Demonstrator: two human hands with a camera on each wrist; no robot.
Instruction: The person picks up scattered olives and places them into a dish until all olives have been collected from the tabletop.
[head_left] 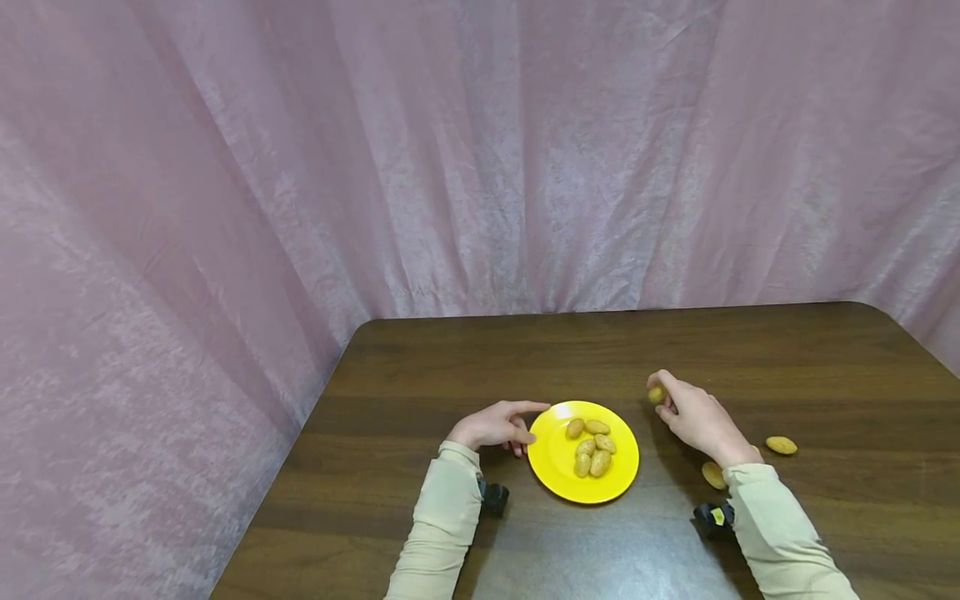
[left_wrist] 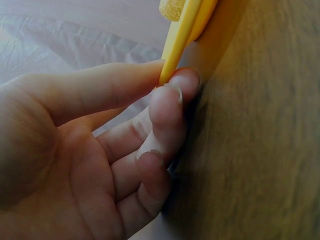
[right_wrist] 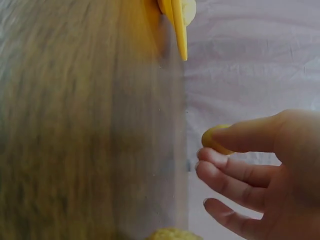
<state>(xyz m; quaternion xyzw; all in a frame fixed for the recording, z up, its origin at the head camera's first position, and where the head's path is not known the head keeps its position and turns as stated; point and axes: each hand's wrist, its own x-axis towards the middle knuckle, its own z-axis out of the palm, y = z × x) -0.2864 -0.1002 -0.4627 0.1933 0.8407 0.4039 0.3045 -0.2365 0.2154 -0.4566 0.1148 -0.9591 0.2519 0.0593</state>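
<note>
A round yellow plate (head_left: pixel 551 475) lies on the table with several small potatoes (head_left: pixel 600 463) grouped on it. My left hand (head_left: pixel 495 425) grips the plate's left rim. In the left wrist view the thumb lies on one side of the rim and curled fingers on the other. To the right of the plate, my right hand (head_left: pixel 697 421) holds a small potato (head_left: pixel 657 394) above the table. The right wrist view shows this potato (right_wrist: pixel 207 140) pinched between the thumb and fingers, with the other fingers loosely bent.
Near the right wrist lies a potato (head_left: pixel 713 475); another potato (head_left: pixel 782 445) is farther right. The right wrist partly hides one more between them. Behind the brown wooden table (head_left: pixel 465 350) hangs a pink curtain (head_left: pixel 487 167). Each wrist carries a small black camera.
</note>
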